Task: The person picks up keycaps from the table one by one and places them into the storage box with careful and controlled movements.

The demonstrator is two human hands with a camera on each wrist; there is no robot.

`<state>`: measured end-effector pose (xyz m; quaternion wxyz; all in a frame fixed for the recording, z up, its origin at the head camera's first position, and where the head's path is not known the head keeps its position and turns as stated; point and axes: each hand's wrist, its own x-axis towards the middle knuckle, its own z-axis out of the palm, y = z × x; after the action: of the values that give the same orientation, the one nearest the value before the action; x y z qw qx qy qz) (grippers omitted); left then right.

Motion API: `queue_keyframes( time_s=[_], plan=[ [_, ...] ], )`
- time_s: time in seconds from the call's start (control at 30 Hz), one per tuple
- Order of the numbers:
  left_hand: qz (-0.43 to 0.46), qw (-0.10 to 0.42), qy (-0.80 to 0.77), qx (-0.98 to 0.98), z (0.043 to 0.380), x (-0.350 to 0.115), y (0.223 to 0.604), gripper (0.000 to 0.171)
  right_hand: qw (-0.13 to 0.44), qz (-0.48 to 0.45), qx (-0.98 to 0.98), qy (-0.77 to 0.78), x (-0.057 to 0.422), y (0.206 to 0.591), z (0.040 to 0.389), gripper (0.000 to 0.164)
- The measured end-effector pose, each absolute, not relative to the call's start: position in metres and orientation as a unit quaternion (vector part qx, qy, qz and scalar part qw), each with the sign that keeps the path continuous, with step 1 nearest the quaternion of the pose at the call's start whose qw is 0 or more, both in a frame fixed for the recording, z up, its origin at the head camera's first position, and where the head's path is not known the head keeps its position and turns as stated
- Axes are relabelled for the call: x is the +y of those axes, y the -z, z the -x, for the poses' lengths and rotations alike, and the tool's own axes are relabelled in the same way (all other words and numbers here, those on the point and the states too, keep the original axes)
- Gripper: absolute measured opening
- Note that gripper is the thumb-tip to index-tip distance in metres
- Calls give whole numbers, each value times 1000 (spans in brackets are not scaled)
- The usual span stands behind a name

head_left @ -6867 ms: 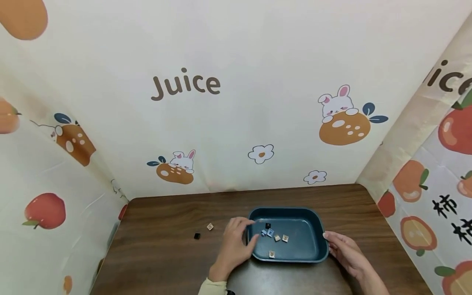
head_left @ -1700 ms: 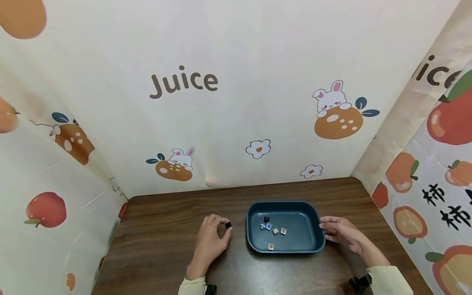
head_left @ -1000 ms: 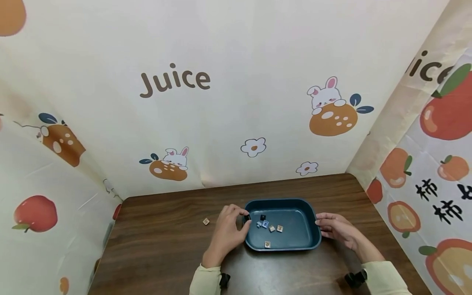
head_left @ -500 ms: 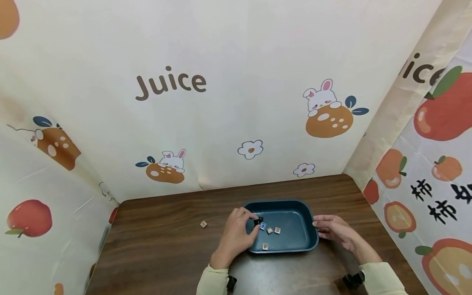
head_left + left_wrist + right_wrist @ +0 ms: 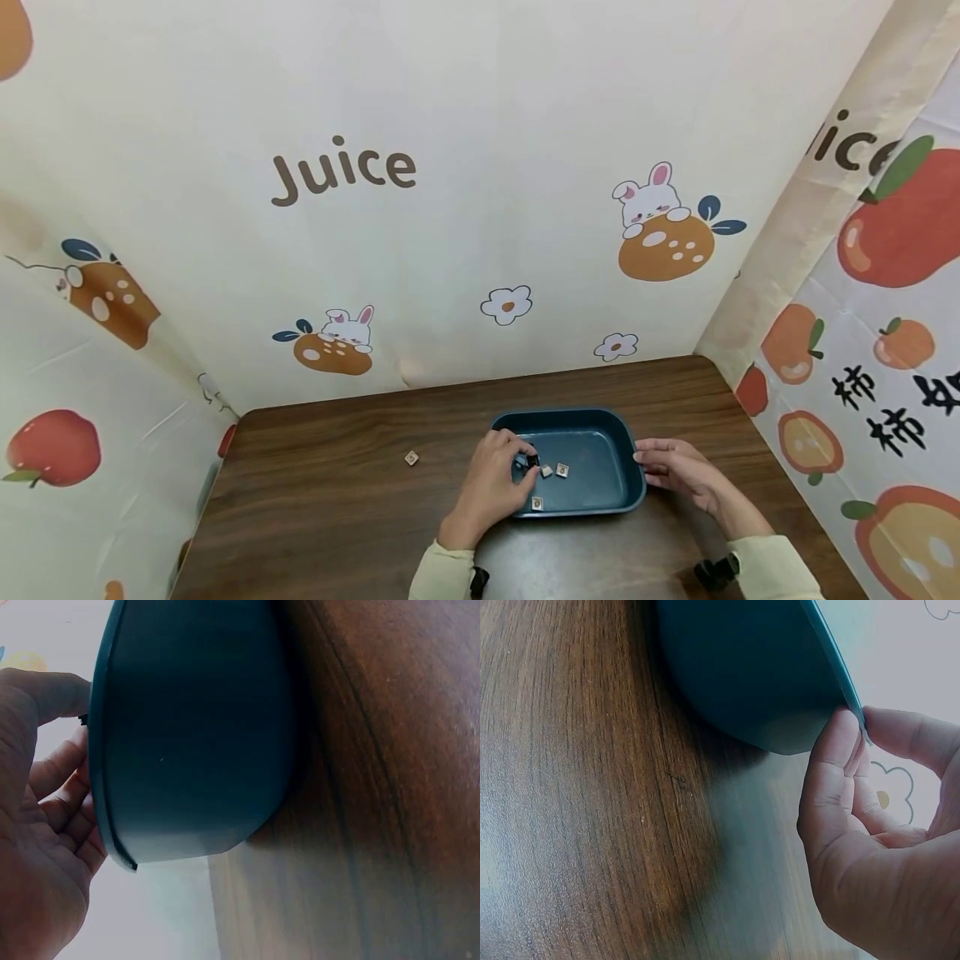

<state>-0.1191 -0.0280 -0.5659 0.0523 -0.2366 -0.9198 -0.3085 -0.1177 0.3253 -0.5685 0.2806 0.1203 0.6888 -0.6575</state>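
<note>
My left hand reaches over the left side of a dark teal tray and pinches a small black cube between thumb and fingertips. In the left wrist view the tray's wall hides most of what those fingers hold. Beside the fingertips lie a small whitish cube and a pale cube with a marked top. Another pale cube sits near the tray's front wall. My right hand grips the tray's right rim, thumb on one side and fingers on the other in the right wrist view.
One pale cube lies on the brown wood-grain table, left of the tray. A printed white curtain rises behind the table's back edge and along both sides.
The black cube, on the table earliest, was picked up by my left hand and carried right into the tray. My right hand stays at the rim. The head view has shifted slightly.
</note>
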Motion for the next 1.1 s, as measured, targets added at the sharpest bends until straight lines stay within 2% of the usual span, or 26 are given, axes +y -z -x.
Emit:
queue_keyframes(
  time_s=[0.2,0.73,1.0,1.1],
  plan=[
    [244,55,313,-916,118,-27,570,14,282,-120,696,650,324,569,118,38],
    [261,82,297,-915,117,-19,583,14,286,-116,695,650,325,569,120,35],
    [262,63,286,-920,117,-19,582,31,286,-126,697,645,326,570,118,44],
    [259,72,311,-912,117,-23,582,35,286,-130,695,646,326,569,119,44]
  ],
)
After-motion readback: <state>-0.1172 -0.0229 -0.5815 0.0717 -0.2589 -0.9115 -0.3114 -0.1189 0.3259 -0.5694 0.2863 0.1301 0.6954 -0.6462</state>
